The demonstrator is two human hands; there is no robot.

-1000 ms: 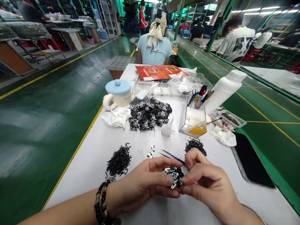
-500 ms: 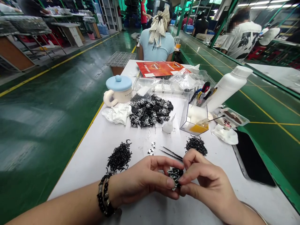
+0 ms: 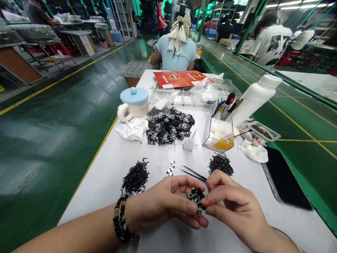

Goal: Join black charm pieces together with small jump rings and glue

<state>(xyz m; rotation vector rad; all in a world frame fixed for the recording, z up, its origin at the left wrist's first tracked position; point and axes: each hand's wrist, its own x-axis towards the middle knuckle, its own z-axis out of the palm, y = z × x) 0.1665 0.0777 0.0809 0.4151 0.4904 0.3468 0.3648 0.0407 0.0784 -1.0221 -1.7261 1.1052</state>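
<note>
A small black and silver metal piece (image 3: 195, 197) is held between both hands above the near part of the table. My left hand (image 3: 168, 200) is closed round its left side, thumb in front and fingers behind. The thumb and forefinger of my right hand (image 3: 234, 203) pinch its right edge. Just beyond the hands lie black tweezers (image 3: 194, 173). A pile of short curved black pieces (image 3: 135, 176) is left of them, and a similar pile (image 3: 220, 164) sits to the right. Small silver discs (image 3: 170, 168) lie between the piles.
Farther back is a heap of black and silver pieces (image 3: 170, 126), beside a lidded mug (image 3: 134, 102) and a small white dropper bottle (image 3: 189, 142). On the right stand a clear tool box (image 3: 218, 137), a white bottle (image 3: 256, 96) and a phone (image 3: 286, 179). A person (image 3: 176, 52) sits ahead.
The metal piece has turned slightly between my fingers, and a silver part now shows at its lower end. The fingers of my left hand have shifted a little beneath it.
</note>
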